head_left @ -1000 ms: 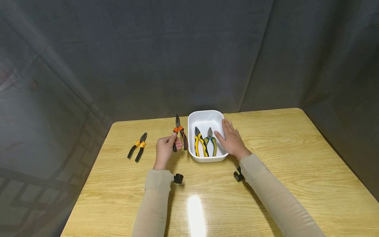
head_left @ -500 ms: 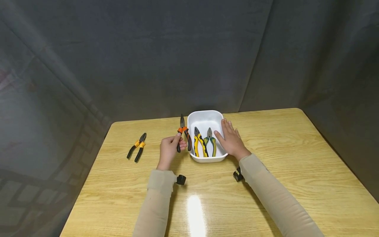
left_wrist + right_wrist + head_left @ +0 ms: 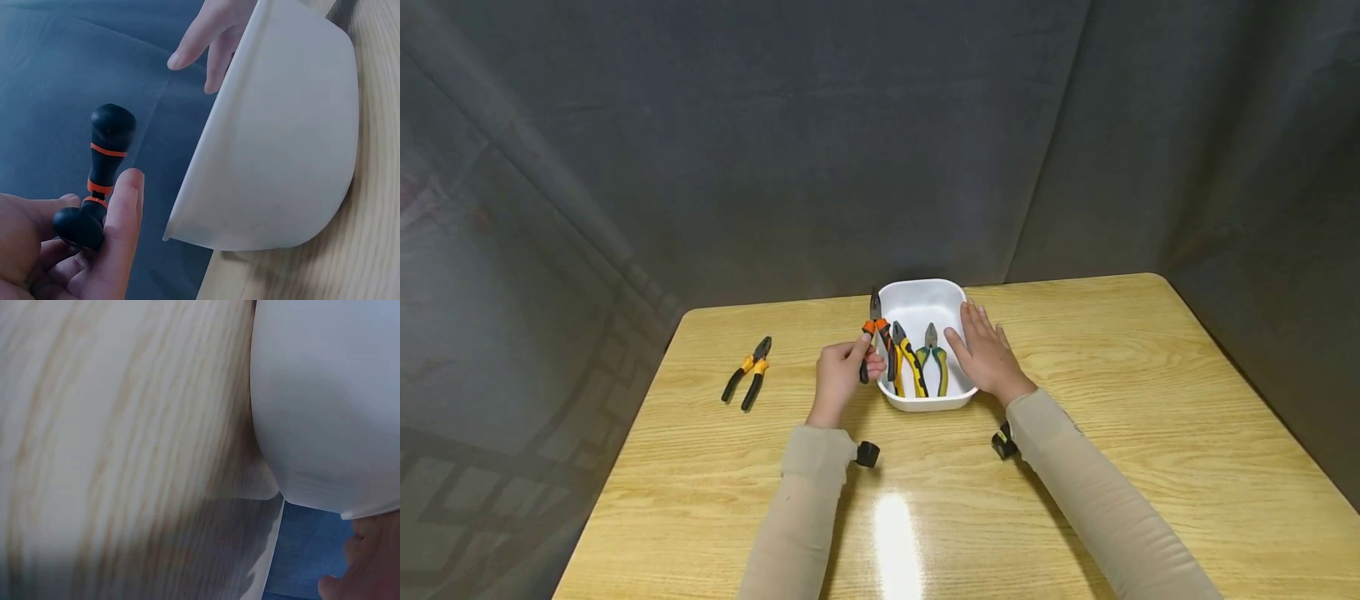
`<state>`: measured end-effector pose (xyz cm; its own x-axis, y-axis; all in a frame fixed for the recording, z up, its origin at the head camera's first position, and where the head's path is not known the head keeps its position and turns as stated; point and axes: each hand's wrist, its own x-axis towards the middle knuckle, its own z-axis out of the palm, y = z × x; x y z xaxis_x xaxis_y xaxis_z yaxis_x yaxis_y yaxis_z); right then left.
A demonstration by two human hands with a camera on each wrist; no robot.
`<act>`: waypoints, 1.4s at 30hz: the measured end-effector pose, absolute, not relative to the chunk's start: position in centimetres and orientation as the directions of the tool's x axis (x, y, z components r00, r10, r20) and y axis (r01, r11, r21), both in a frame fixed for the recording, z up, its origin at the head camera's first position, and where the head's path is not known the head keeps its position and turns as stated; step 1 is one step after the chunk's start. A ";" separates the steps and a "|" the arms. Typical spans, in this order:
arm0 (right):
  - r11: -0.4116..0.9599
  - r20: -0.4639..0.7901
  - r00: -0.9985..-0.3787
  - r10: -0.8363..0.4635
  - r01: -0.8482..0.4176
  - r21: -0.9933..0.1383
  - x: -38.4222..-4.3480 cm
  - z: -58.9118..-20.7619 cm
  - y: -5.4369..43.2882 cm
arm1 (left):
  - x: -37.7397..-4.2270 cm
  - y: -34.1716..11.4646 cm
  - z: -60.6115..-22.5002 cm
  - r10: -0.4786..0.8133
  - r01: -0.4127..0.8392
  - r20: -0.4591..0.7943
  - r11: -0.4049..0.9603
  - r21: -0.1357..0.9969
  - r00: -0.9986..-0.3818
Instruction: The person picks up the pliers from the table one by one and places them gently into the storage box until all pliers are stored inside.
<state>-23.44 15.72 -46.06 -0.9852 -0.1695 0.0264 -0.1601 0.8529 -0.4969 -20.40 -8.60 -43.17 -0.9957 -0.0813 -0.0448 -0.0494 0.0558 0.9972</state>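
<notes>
My left hand [image 3: 842, 373] pinches one handle of the orange-and-black long-nose pliers [image 3: 876, 308], thumb on top, with their nose pointing away. In the head view these pliers overlap the left rim of a white plastic bin [image 3: 928, 404]; the left wrist view has their handle ends [image 3: 112, 128] beside the bin's outer wall [image 3: 287, 137], above rim height. Inside the bin lie yellow-and-black pliers [image 3: 914, 365] and green-handled pliers [image 3: 942, 367], side by side. With fingers extended, my right hand [image 3: 988, 358] rests along the bin's right rim, thumb over the inside.
Another pair of pliers [image 3: 760, 365], with yellow-and-black handles, lies on the wooden table [image 3: 1075, 333] to the left. Dark grey cloth [image 3: 850, 150] hangs behind the table and on both sides. Light glares off the tabletop near the front.
My left hand has carried the orange-and-black pliers rightward, from beside the bin to over its left rim. My right hand and the bin have stayed almost still.
</notes>
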 end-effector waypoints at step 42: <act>0.842 0.046 -0.984 -0.175 -0.173 -0.511 -23.4 -46.2 15.8 | -21.0 -4.9 -43.0 -0.034 -0.065 -0.061 0.156 0.986 -0.998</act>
<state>-23.43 15.83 -46.17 -0.9835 -0.1747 0.0460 -0.1735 0.8422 -0.5105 -21.04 -4.91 -43.02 -0.9976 -0.0344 -0.0606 -0.0652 0.1560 0.9856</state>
